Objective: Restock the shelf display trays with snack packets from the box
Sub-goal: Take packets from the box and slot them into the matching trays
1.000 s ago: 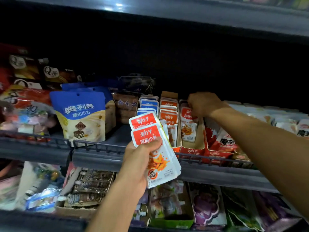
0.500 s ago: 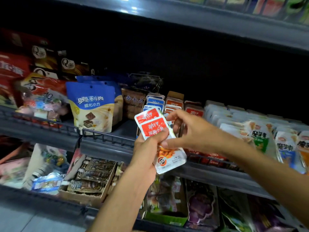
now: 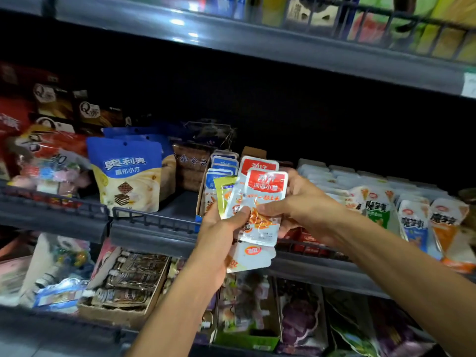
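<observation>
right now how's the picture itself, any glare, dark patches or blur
Head view: glare spots on the upper shelf edge; the shelf back is near black, so nothing reads there. Left-side goods and the lower shelf are soft; the red-topped packets in the left hand and right hand are sharpest. Wide-angle bends the shelf lines.

The snack packets are white with red tops and orange print; one packet is green. The wafer pouch on the grey shelf is blue over cream.

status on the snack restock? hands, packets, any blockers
Left hand grips fanned packets. Right hand pinches front red-top packet. None in tray yet; no blockers seen.
</observation>
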`<state>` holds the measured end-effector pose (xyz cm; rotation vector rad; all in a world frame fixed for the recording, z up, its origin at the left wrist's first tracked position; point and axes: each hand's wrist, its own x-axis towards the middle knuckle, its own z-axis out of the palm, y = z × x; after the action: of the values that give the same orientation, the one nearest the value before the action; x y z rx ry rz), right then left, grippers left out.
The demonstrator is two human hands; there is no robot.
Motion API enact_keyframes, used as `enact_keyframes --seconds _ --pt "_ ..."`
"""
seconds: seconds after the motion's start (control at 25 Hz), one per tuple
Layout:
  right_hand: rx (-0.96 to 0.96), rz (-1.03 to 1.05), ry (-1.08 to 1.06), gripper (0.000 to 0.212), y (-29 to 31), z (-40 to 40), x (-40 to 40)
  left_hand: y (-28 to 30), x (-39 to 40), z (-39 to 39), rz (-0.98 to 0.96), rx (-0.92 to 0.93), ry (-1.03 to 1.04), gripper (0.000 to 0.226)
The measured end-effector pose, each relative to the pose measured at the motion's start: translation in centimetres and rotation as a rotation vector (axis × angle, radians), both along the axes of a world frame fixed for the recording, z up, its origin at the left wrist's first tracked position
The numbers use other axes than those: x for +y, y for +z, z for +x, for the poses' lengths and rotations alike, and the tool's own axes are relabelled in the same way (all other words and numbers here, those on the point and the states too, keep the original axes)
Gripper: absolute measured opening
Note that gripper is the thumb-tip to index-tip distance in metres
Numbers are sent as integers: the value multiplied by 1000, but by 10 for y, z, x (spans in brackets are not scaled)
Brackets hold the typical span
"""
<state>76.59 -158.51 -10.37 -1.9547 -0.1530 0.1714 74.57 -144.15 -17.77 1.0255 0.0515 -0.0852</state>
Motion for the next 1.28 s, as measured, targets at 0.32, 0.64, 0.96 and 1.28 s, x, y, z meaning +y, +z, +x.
enact_keyframes --seconds 0.32,0.64,0.96,1.28 --pt "-18 -45 -1 67 -1 16 -9 2 -1 5 -38 22 30 18" --pt "-404 -217 -336 35 43 52 -31 -2 9 15 -16 127 233 11" --pt "-302 -892 -127 59 40 108 -29 3 16 16 -11 147 211 9" --pt "-480 -1460 -42 23 -6 125 -26 3 18 13 2 126 164 15"
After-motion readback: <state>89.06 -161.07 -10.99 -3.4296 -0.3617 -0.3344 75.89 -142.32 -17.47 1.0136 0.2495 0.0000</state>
